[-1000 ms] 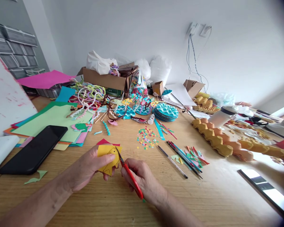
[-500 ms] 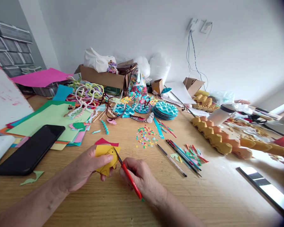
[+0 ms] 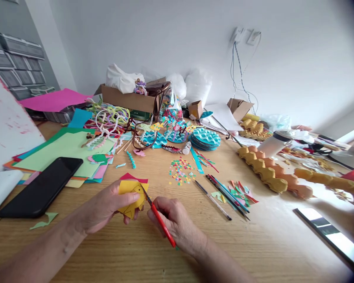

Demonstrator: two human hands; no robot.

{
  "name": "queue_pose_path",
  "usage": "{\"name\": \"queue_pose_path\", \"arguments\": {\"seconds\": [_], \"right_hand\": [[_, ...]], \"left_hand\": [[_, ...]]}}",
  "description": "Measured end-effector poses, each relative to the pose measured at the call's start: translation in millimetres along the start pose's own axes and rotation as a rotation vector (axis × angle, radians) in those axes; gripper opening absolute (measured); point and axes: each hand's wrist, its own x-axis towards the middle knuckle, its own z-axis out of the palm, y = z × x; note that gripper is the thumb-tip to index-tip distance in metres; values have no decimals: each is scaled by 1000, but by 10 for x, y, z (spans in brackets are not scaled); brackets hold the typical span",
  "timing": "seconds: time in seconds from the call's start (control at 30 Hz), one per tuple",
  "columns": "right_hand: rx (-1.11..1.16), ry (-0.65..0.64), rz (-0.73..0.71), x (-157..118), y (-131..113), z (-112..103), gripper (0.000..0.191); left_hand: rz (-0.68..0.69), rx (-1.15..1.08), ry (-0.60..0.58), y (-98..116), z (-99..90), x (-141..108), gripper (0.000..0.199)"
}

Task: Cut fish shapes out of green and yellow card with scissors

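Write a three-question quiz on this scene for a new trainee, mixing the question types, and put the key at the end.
1. Multiple choice: what does the right hand hold?
a) a pencil
b) red-handled scissors
c) an egg carton

2. True or false: the black phone lies to the left of the left hand in this view.

3. Fill in the colour: the left hand holds a piece of ____ paper with a drawn outline on it.

Key: 1. b; 2. true; 3. yellow.
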Motion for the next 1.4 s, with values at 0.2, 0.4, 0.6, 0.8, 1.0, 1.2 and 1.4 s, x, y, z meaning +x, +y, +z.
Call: {"name": "queue_pose_path", "arguments": {"seconds": [0.2,0.4,0.6,0.8,1.0,1.2,1.4], "right_hand": [[29,2,-12,8,21,7,34],[46,-6,-35,16,43,-6,35],[15,-27,-8,-16,-33,-28,36],[-180,-91,102,-65,-146,-157,35],[-729,-222,162,-290,-166,-442,29],[-1093,-331,351,-360,-290,-378,26],[-1209,-403,243,-298,-420,-324,22]], "left_hand": [[1,-13,-72,-65,-48,46,17],[-19,27,-100,-81,-62,60,16],[-42,15,-96,-91,-61,50,18],[-70,36,-101,-72,-74,-6,17],[-95,142,-29,-73,-269,-49,19],[0,175,73,-37,-339,91,25],[24,216,136,-88,-204,297,22]]}}
